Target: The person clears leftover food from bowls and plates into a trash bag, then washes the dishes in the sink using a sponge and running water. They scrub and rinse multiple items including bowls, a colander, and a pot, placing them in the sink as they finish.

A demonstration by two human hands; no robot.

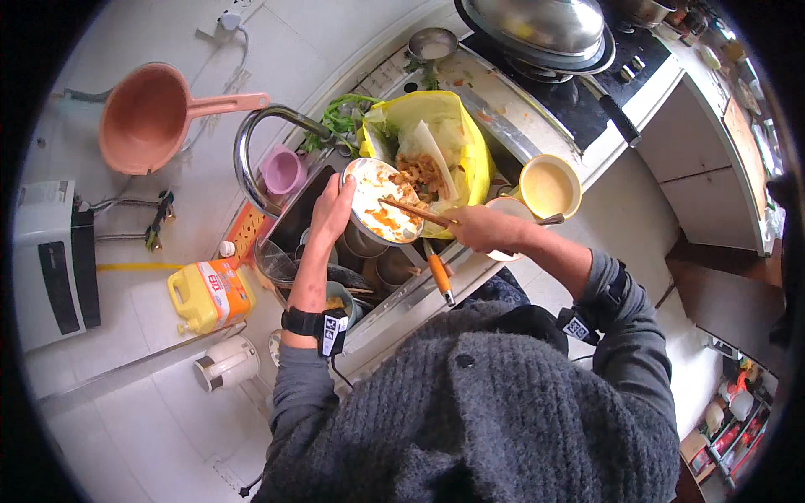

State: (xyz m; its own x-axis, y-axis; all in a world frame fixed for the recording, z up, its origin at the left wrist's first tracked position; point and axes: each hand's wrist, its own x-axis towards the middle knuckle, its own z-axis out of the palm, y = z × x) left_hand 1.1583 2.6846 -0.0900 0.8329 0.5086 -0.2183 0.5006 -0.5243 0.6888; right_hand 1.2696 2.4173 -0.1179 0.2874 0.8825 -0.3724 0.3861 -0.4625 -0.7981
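My left hand (333, 207) grips the rim of a white bowl (371, 195) smeared with orange-brown food, tilted towards a yellow plastic bag (475, 157). Wooden chopsticks (415, 212) are in my right hand (484, 227), their tips against the inside of the bowl. Brown food scraps (421, 176) lie at the bowl's lower lip and in the open bag; the bowl hides part of them. Just beyond my right hand stand a white bowl (509, 207), partly covered by the hand, and a yellow-rimmed bowl (550, 187) of tan liquid.
Below my left hand, the sink (314, 201) holds several dishes. A knife with an orange handle (438, 273) juts over its front edge. The faucet (242, 144) arches at the left, near a hanging pink ladle (148, 119). A lidded wok (541, 31) sits on the stove.
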